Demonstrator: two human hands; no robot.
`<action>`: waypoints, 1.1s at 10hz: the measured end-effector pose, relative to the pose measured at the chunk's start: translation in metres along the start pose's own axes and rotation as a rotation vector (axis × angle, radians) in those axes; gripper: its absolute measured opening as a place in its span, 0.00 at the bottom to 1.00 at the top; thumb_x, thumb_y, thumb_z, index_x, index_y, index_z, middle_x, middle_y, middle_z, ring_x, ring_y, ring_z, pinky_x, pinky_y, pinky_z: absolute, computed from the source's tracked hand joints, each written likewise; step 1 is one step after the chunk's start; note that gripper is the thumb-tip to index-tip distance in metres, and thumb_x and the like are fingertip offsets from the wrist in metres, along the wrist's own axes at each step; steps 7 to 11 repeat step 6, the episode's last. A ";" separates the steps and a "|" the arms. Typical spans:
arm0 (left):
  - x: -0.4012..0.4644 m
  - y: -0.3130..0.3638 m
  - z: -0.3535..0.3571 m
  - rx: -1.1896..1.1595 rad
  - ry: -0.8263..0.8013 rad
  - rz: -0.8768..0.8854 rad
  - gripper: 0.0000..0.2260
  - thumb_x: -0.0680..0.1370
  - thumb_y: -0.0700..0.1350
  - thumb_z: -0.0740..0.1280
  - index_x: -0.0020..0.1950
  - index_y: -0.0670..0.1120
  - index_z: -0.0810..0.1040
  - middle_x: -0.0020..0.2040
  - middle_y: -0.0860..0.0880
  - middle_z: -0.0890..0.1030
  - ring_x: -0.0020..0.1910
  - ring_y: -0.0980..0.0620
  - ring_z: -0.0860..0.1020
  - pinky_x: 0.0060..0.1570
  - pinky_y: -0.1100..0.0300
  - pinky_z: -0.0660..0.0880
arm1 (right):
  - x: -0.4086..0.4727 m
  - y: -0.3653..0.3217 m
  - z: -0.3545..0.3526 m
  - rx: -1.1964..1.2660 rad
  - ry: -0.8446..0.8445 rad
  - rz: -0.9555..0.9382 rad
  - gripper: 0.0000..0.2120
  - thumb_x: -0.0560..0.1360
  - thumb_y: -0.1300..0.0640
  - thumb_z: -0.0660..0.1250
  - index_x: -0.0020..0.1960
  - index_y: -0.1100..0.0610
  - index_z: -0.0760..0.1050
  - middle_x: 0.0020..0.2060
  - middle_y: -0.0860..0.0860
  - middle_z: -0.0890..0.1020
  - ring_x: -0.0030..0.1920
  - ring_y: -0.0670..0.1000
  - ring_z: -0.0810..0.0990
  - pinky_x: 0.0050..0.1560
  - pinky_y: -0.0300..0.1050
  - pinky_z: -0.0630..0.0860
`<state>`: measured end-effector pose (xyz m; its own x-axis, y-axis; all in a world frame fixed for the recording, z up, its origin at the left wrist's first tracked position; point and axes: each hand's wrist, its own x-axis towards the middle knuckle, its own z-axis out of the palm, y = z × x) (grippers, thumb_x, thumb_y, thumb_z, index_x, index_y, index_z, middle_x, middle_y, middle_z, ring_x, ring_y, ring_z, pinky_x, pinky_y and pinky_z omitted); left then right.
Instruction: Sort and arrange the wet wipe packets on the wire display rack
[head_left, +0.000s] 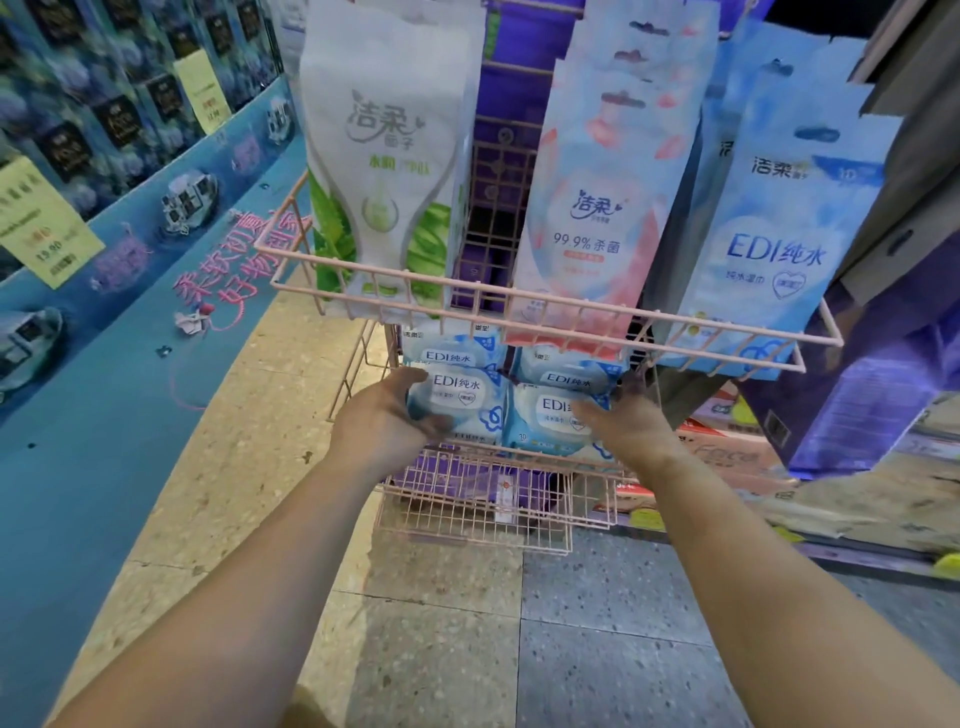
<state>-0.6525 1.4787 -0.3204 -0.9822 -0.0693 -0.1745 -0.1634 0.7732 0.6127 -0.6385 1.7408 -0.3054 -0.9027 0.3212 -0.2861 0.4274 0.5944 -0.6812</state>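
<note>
Pink wire display rack holds blue wet wipe packets on its middle shelf.
Left hand grasps the front-left packet; right hand rests open-fingered against the front-right packet, below tall hanging packs.

Blue promo display left (yellow price tags); speckled tile floor; purple cartons right

Hanging pink packet reads "99.9%"; hanging blue packet reads "EDI".
</note>
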 end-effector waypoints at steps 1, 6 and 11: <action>0.002 -0.001 0.000 0.019 -0.018 0.020 0.26 0.67 0.59 0.74 0.64 0.59 0.72 0.59 0.51 0.81 0.53 0.46 0.79 0.50 0.58 0.75 | 0.005 0.004 0.005 0.006 -0.004 -0.054 0.28 0.73 0.49 0.68 0.69 0.53 0.63 0.59 0.53 0.78 0.52 0.53 0.76 0.55 0.48 0.73; 0.000 0.008 -0.011 0.133 -0.029 0.074 0.22 0.71 0.45 0.67 0.64 0.54 0.70 0.62 0.47 0.77 0.58 0.43 0.77 0.62 0.47 0.70 | -0.007 -0.022 0.028 -0.113 0.158 0.058 0.36 0.74 0.42 0.64 0.74 0.58 0.54 0.63 0.60 0.74 0.63 0.60 0.73 0.57 0.47 0.71; 0.000 0.008 -0.011 0.133 -0.029 0.074 0.22 0.71 0.45 0.67 0.64 0.54 0.70 0.62 0.47 0.77 0.58 0.43 0.77 0.62 0.47 0.70 | -0.007 -0.022 0.028 -0.113 0.158 0.058 0.36 0.74 0.42 0.64 0.74 0.58 0.54 0.63 0.60 0.74 0.63 0.60 0.73 0.57 0.47 0.71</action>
